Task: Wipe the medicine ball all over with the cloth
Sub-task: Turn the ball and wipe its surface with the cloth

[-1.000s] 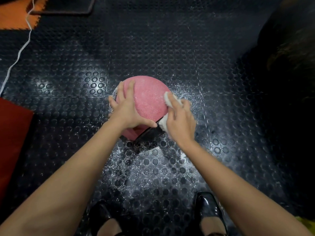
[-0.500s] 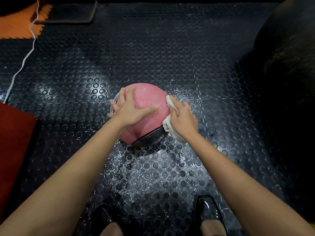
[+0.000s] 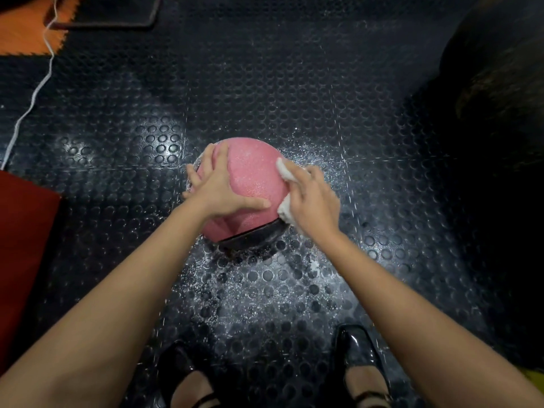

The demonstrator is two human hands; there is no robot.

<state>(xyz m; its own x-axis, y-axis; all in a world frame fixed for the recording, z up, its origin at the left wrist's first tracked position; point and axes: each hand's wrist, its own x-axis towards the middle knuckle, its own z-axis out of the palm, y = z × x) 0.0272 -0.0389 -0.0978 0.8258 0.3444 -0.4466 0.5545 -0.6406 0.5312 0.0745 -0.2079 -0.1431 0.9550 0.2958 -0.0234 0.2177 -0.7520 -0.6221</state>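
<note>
A pink medicine ball [image 3: 251,178] with a black lower section sits on the black studded rubber floor, in the middle of the head view. My left hand [image 3: 219,187] lies spread over the ball's left and near side, fingers straight, thumb across the front. My right hand [image 3: 312,198] holds a white cloth [image 3: 285,172] against the ball's right side. Most of the cloth is hidden under that hand; only its edges stick out above and below my fingers.
White dust speckles the floor [image 3: 265,290] around the ball. My two black shoes [image 3: 357,357] stand near the bottom edge. A red mat [image 3: 23,245] lies at the left, an orange mat [image 3: 20,30] and a white cord [image 3: 35,92] at the far left, a dark bulky object [image 3: 497,83] at the right.
My left thumb has slid further across the ball's front and the ball has turned a little. My right hand with the cloth has shifted slightly along the ball's right side.
</note>
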